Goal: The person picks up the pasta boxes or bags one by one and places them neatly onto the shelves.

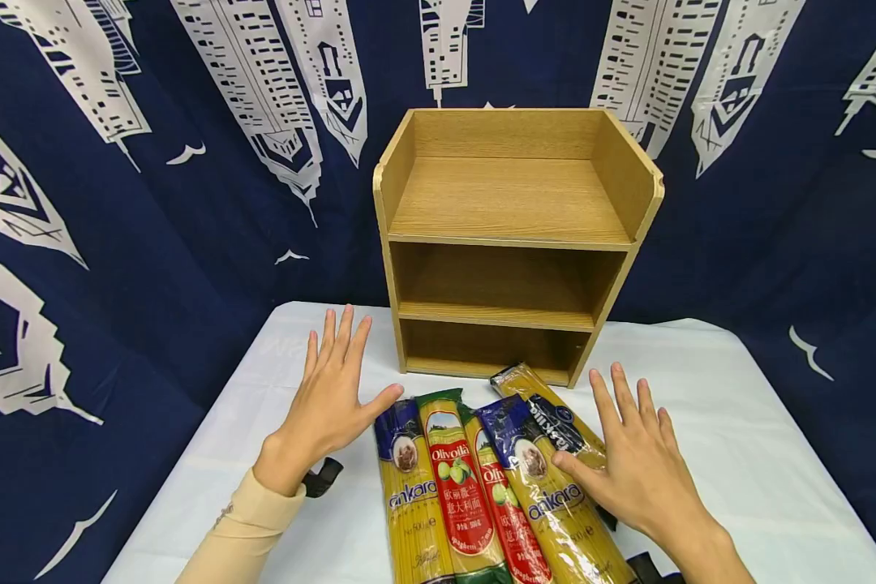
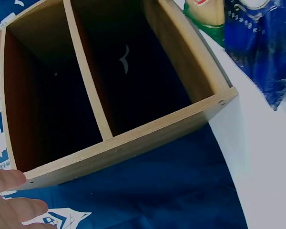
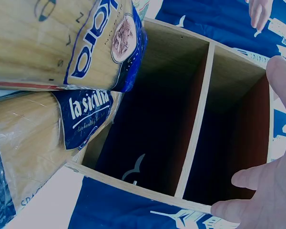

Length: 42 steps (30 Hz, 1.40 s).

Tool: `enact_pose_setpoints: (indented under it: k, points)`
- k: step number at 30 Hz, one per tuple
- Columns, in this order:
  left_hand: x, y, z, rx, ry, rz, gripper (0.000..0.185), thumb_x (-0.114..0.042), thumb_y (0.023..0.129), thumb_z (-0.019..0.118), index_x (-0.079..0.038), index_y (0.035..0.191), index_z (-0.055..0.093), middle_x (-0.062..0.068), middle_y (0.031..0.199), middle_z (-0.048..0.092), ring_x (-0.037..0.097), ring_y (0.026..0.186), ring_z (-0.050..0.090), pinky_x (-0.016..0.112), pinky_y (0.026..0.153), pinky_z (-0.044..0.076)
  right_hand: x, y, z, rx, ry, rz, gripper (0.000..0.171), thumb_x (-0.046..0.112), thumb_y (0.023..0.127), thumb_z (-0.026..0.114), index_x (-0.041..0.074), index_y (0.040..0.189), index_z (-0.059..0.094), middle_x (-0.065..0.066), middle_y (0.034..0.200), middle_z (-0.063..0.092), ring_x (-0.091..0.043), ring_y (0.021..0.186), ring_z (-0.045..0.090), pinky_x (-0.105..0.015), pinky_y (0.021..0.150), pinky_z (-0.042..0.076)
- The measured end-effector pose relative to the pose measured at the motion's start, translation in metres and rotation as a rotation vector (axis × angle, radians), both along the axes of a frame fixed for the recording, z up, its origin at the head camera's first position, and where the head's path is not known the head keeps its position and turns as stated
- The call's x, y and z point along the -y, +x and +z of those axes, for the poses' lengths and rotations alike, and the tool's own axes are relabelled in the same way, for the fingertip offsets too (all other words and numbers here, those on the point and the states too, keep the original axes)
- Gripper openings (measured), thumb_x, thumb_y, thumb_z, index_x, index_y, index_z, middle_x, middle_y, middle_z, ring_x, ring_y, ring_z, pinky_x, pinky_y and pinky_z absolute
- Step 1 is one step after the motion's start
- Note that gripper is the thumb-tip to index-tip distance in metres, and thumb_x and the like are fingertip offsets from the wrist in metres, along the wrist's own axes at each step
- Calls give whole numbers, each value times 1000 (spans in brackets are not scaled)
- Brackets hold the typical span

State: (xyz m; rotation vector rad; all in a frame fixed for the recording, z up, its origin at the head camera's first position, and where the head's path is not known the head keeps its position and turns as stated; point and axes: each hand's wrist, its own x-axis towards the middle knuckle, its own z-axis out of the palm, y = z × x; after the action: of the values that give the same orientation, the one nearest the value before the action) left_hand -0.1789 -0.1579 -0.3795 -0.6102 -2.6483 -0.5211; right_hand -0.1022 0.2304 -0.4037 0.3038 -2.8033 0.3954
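Observation:
My left hand [image 1: 328,410] has its fingers spread, left of a blue-topped ankara spaghetti pack [image 1: 412,507]. My right hand [image 1: 638,466], also with spread fingers, appears over the edge of another ankara spaghetti pack [image 1: 555,511]; whether it touches is unclear. Between these packs lie two red-labelled Olivoilà spaghetti packs [image 1: 463,495], [image 1: 511,519], their lower ends reaching the frame's bottom. Partly under the right ankara pack is a la sicilia spaghetti pack [image 3: 86,114], slanting toward the shelf. Neither hand holds anything.
A wooden shelf unit [image 1: 496,320] with an open top tray and two compartments stands behind the packs. The white-covered table [image 1: 745,454] extends to both sides. A dark blue curtain [image 1: 190,324] with white building prints hangs behind. Black straps [image 1: 324,477] circle the wrists.

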Motion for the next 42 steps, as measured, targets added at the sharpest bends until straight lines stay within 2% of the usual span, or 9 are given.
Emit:
enact_pose_setpoints:
  k: [10,17,21,27,34,42]
  points:
    - [2,-16,17,-101,91,-53,99,-55,90,65,-6,162,17,13,169,2,31,155,-8,65,119,1,-7,-3,3,-40,-26,17,115,62,81,73,12,164,11,-25,166,13,-60,144,17,-80,104,21]
    - [5,-29,27,-196,196,-88,94,-51,91,64,-1,159,23,13,169,8,30,155,-1,61,120,3,-13,-5,3,-15,-66,20,114,62,83,72,14,164,8,-25,165,15,-61,143,19,-78,105,21]
    - [5,-36,30,-275,272,-128,92,-52,91,62,1,157,26,13,168,15,30,155,7,59,121,8,-16,-7,2,-7,-70,19,114,61,83,73,13,164,8,-26,165,17,-62,141,22,-79,103,24]
    - [3,-47,39,-359,370,-209,90,-39,86,69,1,156,30,14,165,24,32,154,18,59,120,15,-19,-10,-2,28,-83,8,115,60,83,73,10,164,8,-28,163,18,-65,138,26,-80,101,25]
    - [-1,-66,53,-448,428,-265,83,-41,87,66,3,152,38,16,162,32,32,151,26,58,119,19,-25,-16,-10,101,-107,-7,113,62,86,69,8,163,7,-31,162,19,-66,136,27,-79,102,25]
    - [-7,-91,71,-588,554,-258,73,-35,85,64,7,142,51,19,148,52,35,141,44,50,116,33,-37,-21,-25,153,-162,-18,111,58,87,71,3,162,9,-34,158,26,-66,134,31,-76,103,29]
